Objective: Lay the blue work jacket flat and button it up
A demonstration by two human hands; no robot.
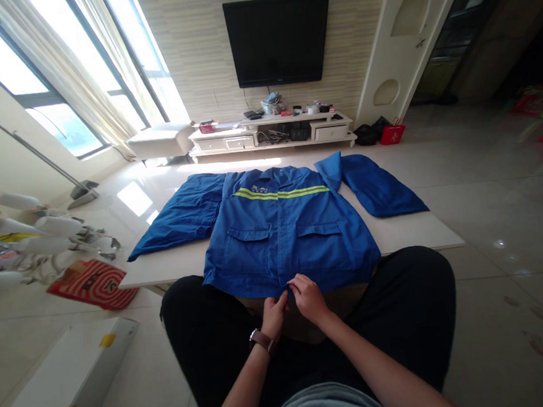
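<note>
A blue work jacket [283, 228] with a yellow-green reflective stripe across its chest lies front side up on a white table [411, 232]. Its collar points away from me and its hem hangs at the near edge. My left hand [274, 314], a watch on its wrist, pinches the hem near the front opening. Beside it, my right hand [308, 296] also has its fingers closed on the hem, close to the left fingertips. Two folded blue pieces lie by the jacket: one [181, 211] over its left side, another [379, 184] to the right.
My knees flank the table's near edge. A red striped bag [93, 284] and a white box [64, 386] with yellow clips are on the floor at left. Beyond the table, a low TV cabinet [223, 143] stands under a wall television [279, 40]; a dustpan [82, 196] is at far left.
</note>
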